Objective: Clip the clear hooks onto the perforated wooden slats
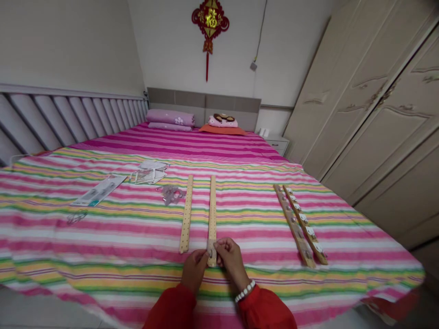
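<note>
Patch point(211, 244), clear, over near end of pale strip point(212, 205) on bed point(247, 219). L hand point(195, 269) pinching its L edge, R hand point(232, 258) its R edge. Looks v. light, thin, prob. bendy, maybe slippery; best gripped by edges. Count: 1 patch, 2 pale strips, 2 brown strips point(294, 224) w/ fittings, far R; loose bits point(170, 194), L, too jumbled to count.

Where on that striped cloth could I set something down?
Striped cloth shows bare between the rightmost pale dotted wooden strip and two brown wooden strips, and nearer than small grey pieces, left of the other pale strip. Crowded: around the left hand and right hand.
</note>
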Motion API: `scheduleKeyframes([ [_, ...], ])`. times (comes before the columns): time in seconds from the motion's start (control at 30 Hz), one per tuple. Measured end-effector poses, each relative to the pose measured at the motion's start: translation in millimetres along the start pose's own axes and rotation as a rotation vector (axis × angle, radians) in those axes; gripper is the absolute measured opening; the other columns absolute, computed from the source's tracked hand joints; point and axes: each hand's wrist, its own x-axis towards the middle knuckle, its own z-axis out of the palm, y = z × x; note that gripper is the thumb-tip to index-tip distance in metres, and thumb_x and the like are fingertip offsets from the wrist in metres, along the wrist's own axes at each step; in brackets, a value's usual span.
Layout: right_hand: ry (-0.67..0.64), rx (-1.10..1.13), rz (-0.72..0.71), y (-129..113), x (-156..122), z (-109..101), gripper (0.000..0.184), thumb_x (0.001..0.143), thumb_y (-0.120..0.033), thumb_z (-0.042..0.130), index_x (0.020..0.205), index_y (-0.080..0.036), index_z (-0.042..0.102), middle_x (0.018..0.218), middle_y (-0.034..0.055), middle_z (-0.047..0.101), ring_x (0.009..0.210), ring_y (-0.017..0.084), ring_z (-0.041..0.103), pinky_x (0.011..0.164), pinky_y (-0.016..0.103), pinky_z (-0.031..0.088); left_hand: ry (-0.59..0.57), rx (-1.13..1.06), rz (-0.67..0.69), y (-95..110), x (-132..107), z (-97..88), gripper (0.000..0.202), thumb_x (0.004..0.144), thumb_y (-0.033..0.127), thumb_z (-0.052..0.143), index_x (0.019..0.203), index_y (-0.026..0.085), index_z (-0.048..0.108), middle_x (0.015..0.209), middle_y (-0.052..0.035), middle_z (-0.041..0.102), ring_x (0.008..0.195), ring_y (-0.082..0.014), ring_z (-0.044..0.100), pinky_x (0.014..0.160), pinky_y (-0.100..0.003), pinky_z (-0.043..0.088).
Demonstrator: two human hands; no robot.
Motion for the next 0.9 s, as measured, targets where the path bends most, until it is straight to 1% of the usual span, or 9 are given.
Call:
scheduleKeyframes([
  [0.1,-0.012,-0.025,-0.01,1,-6,-2,0.039,0.061,-0.052,0.072,0.068,-0.018,0.055,0.038,-0.0076,0.05,0.029,0.006,0.039,0.031,0.018,0.028,-0.02,0.053,-0.106,1,4,-3.1,0.036,0.06,0.047,0.065,0.076,0.015,0.067,0.068,-0.0038,0.069,0.067,-0.0199,0.063,0.052,-0.026,0.044],
  [0.2,-0.007,-0.054,0.012,5,-12,-7,0.032,0.064,-0.046,0.069,0.068,-0.017,0.056,0.041,-0.0064,0.052,0.031,0.006,0.041,0.032,0.018,0.028,-0.061,0.076,-0.141,-2,8,-5.4,0.033,0.061,0.043,0.065,0.077,0.015,0.068,0.063,-0.001,0.065,0.063,-0.0164,0.059,0.049,-0.023,0.039],
  [0.4,-0.008,-0.112,0.159,10,-12,-8,0.022,0.06,-0.034,0.066,0.069,-0.018,0.055,0.036,-0.0082,0.049,0.028,0.008,0.039,0.03,0.018,0.026,-0.093,0.1,-0.163,-4,12,-5.6,0.029,0.06,0.038,0.066,0.077,0.014,0.07,0.054,0.0031,0.056,0.054,-0.0117,0.05,0.048,-0.021,0.035],
  [0.5,0.01,-0.101,0.21,7,-12,-5,0.02,0.056,-0.032,0.066,0.066,-0.018,0.055,0.033,-0.0078,0.047,0.029,0.008,0.039,0.032,0.018,0.026,-0.094,0.098,-0.135,-4,13,-4.4,0.025,0.059,0.036,0.065,0.07,0.015,0.07,0.051,0.0036,0.053,0.051,-0.0104,0.047,0.048,-0.021,0.034],
  [0.63,0.012,-0.036,0.237,0,-15,-1,0.019,0.053,-0.03,0.067,0.064,-0.016,0.059,0.035,-0.0064,0.049,0.032,0.006,0.037,0.034,0.019,0.023,-0.079,0.072,-0.102,-6,14,-1.7,0.021,0.058,0.036,0.066,0.059,0.015,0.067,0.046,0.0042,0.05,0.048,-0.0088,0.042,0.048,-0.021,0.033],
  [0.7,-0.013,-0.022,0.24,-5,-17,-2,0.016,0.053,-0.028,0.066,0.061,-0.014,0.062,0.035,-0.0061,0.048,0.032,0.005,0.034,0.035,0.02,0.02,-0.053,0.046,-0.112,-5,14,-0.3,0.022,0.057,0.036,0.067,0.058,0.015,0.065,0.044,0.005,0.048,0.045,-0.008,0.04,0.046,-0.021,0.031],
  [0.73,-0.03,-0.019,0.237,-7,-18,-2,0.015,0.053,-0.027,0.064,0.059,-0.013,0.064,0.035,-0.0061,0.046,0.032,0.005,0.032,0.035,0.02,0.018,-0.058,0.032,-0.135,-4,13,0.1,0.022,0.056,0.037,0.068,0.058,0.015,0.064,0.044,0.0054,0.047,0.044,-0.0075,0.039,0.045,-0.021,0.029],
  [0.8,-0.066,-0.016,0.23,-10,-19,-4,0.013,0.054,-0.025,0.062,0.055,-0.013,0.064,0.034,-0.0064,0.044,0.032,0.004,0.029,0.036,0.021,0.016,-0.103,-0.001,-0.222,0,12,0.5,0.025,0.055,0.038,0.071,0.058,0.015,0.062,0.044,0.0053,0.048,0.044,-0.0073,0.04,0.045,-0.02,0.03],
  [0.9,-0.105,-0.021,0.244,-11,-19,-9,0.012,0.054,-0.025,0.063,0.054,-0.013,0.065,0.034,-0.0065,0.043,0.033,0.004,0.03,0.037,0.021,0.015,-0.185,-0.079,-0.328,7,12,0.7,0.028,0.06,0.043,0.071,0.062,0.017,0.061,0.053,0.0011,0.058,0.052,-0.0108,0.052,0.052,-0.022,0.039],
])
